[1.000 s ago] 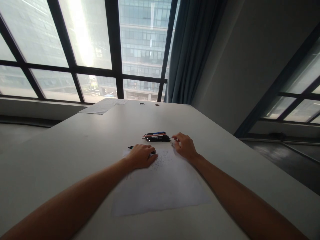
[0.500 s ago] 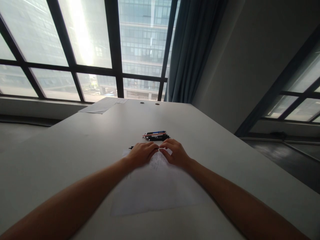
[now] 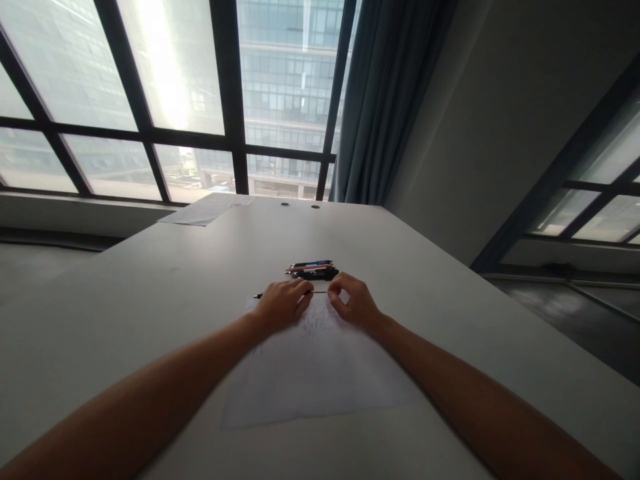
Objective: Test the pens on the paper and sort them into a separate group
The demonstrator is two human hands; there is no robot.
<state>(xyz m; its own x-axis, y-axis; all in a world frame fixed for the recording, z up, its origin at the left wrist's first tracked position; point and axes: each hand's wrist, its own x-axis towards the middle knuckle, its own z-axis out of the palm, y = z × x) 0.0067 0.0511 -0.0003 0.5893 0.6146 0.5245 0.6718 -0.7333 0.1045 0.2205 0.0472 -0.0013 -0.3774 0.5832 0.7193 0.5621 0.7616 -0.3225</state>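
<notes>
Hands are now joined over the far edge of the white sheet of paper (image 3: 320, 373), which lies flat on the pale grey table (image 3: 150, 293). Working left to right: a black tip pokes out just left of the left hand (image 3: 283, 303), so the slim black pen (image 3: 259, 295) is judged to lie crosswise under the curled fingers, which are clenched on it. A thin dark rod (image 3: 319, 292) is seen spanning the gap between the hands; it cannot be told whether it is a refill or the pen's own shaft. The right hand (image 3: 353, 303) is pinched on its right end, thumb and forefinger closed.

Against the frame a second ago, the right hand has been brought in from beside the small pile of black, red and blue pens (image 3: 313, 269) to the left hand; half a second ago the fingertips were touching, and since then they have been drawn slightly apart, exposing the rod. The pen is judged to be being pulled apart or fitted together. The pile and the sheet are unmoved; faint scribbles show on the paper between the hands
</notes>
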